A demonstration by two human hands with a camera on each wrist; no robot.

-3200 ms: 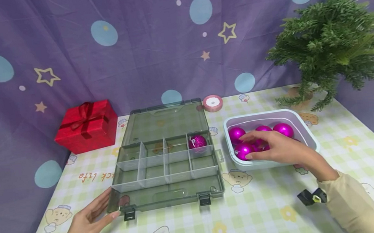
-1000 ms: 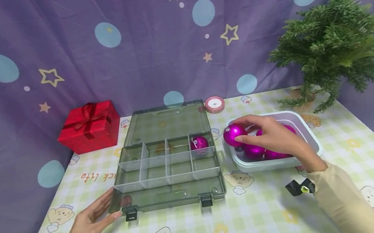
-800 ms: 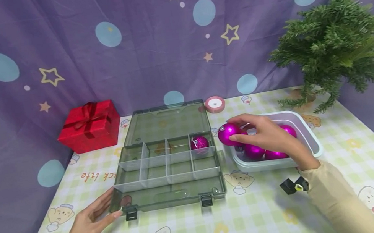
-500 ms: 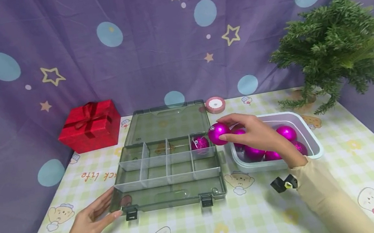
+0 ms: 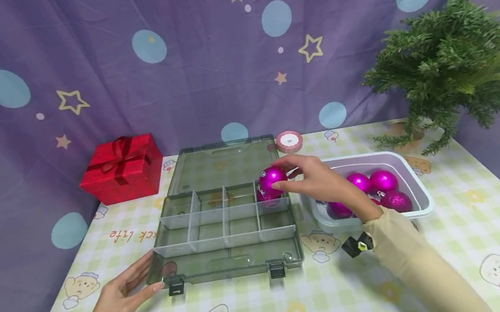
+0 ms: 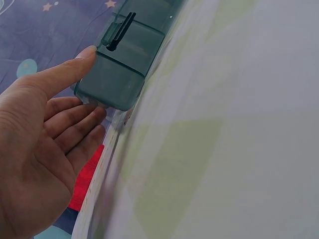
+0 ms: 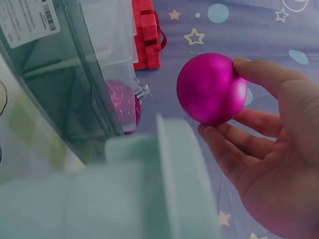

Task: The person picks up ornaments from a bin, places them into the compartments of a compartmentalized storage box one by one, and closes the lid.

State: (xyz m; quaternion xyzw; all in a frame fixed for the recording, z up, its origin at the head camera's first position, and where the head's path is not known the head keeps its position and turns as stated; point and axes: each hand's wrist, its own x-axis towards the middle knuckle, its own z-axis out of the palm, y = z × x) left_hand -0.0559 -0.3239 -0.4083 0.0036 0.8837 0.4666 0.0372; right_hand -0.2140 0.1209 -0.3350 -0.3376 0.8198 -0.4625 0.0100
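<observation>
My right hand pinches a shiny magenta Christmas ball between thumb and fingers. It holds the ball over the back-right compartment of a smoky-grey plastic divider box, whose lid lies open toward the back. A glittery magenta ball sits in that compartment, partly covered by the held one. In the right wrist view the held ball is raised beside the box, and the glittery ball shows through its clear wall. At the front-left corner, my left hand holds the box between thumb and fingers.
A pale blue tub with several magenta balls stands right of the box, partly under my right forearm. Behind are a red gift box, a pink ribbon roll and a small artificial tree. Checked cloth covers the table.
My right hand has taken a shiny ball from the tub and carried it left to over the box's back-right compartment. My left hand has stayed at the box corner.
</observation>
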